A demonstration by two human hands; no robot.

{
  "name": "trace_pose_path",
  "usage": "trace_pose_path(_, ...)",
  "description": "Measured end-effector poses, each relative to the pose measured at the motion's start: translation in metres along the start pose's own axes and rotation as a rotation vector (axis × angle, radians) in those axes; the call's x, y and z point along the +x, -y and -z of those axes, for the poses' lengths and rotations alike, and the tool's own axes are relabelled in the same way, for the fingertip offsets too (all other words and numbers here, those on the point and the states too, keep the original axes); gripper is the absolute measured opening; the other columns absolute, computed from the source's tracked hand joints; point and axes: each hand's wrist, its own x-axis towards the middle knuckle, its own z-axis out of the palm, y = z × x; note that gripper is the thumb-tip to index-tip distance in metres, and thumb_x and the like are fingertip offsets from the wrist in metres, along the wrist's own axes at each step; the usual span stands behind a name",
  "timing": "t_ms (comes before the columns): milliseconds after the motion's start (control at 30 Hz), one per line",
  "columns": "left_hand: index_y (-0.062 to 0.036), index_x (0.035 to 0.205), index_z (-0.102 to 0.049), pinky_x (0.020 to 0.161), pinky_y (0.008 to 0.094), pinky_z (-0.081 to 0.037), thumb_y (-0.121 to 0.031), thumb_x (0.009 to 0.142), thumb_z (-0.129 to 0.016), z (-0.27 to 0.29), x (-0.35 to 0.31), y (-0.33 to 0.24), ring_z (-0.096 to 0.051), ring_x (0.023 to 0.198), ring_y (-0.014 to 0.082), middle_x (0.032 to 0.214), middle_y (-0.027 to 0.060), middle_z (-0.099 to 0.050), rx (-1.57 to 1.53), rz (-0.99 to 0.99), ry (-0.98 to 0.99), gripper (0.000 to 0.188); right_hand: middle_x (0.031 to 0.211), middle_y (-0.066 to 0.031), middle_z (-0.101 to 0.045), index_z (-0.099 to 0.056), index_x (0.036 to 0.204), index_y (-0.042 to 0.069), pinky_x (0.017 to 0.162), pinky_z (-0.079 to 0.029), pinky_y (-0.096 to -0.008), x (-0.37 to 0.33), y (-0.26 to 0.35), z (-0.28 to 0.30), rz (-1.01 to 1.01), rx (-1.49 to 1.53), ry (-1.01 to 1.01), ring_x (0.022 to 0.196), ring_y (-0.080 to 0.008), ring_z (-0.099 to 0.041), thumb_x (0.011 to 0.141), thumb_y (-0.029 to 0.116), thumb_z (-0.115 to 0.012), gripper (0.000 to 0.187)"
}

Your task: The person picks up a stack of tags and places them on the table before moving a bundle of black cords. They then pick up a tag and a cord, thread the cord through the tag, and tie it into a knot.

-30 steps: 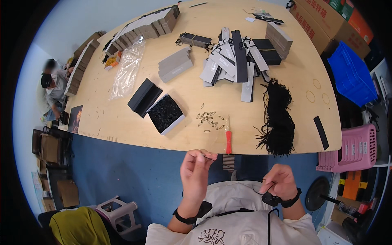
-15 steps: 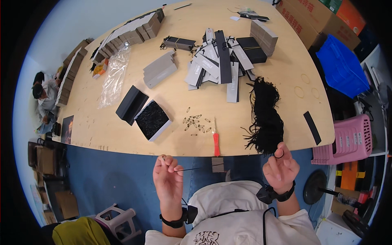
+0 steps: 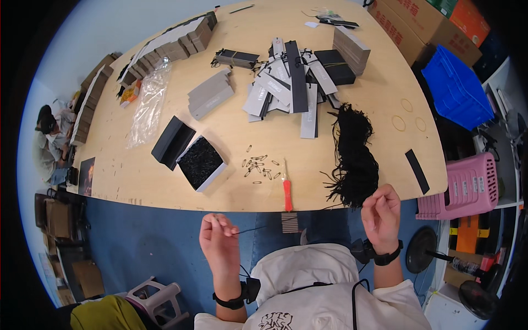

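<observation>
Pale table (image 3: 396, 99), blue floor (image 3: 137, 234); dim left-side box (image 3: 59, 219), seemingly cardboard.

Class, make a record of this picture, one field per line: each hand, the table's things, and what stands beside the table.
Left hand: pinching a thin dark cord
Right hand: fingertips together, apparently on the same cord
Near edge: red-handled tool, small loops, black cord bundle
Open box: white box of small black pieces, dark lid alongside
Farther back: pile of grey and black strips
Right of table: blue crate, pink basket
</observation>
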Motion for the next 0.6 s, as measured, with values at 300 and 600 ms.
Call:
trace_pose_path(300, -0.0023, 0.098, -0.049, 0.088, 0.0328, -0.046, -0.003, 0.098, -0.05, -0.06, -0.031, 0.02, -0.058, 0.094, 0.019, 0.102, 0.0133, -0.057, 0.614, 0.05, 0.665, 0.001, 0.081, -0.0093, -0.065, -0.076, 0.087, 0.0, 0.054, -0.045, -0.023, 0.0, 0.006, -0.075, -0.023, -0.713, 0.235, 0.062, -0.0134, -0.058, 0.074, -0.004, -0.077, 0.014)
trace_pose_path(600, -0.0026, 0.096, -0.053, 0.086, 0.0317, -0.044, -0.005, 0.097, -0.056, -0.061, -0.035, 0.032, -0.054, 0.095, 0.0201, 0.104, 0.0119, -0.054, 0.64, -0.003, 0.733, 0.004, 0.081, -0.0123, -0.07, -0.07, 0.087, -0.005, 0.06, -0.05, -0.0231, -0.012, -0.009, -0.074, -0.103, -0.607, 0.266, 0.072, -0.0142, -0.065, 0.075, -0.011, -0.075, 0.015)
